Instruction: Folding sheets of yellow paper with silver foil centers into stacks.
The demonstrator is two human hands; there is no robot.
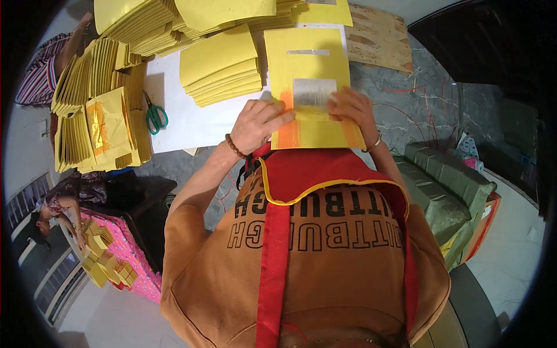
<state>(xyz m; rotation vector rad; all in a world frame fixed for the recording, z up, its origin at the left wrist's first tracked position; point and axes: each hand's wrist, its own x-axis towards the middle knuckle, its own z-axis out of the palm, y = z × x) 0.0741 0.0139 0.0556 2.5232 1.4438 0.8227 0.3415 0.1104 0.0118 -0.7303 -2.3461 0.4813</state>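
Note:
In front of me a yellow paper sheet (301, 69) with a silver patch and orange bands lies at the table's near edge, its near part reaching toward my red apron (325, 171). My left hand (262, 119), a beaded bracelet on its wrist, has its fingers curled and closed at the sheet's left edge. Over the right edge, beside the silver patch, is my right hand (353, 110); its fingers are smeared by motion. A fanned stack of folded yellow paper (223, 66) lies just beyond my left hand.
Green-handled scissors (156, 119) lie at the white table's (180, 130) left edge. Yellow bundles (96, 72) pile up left and at the back (139, 23). A wooden board (380, 37) is far right, green wrapped bundles (435, 185) near right. Another person (64, 209) handles yellow paper at lower left.

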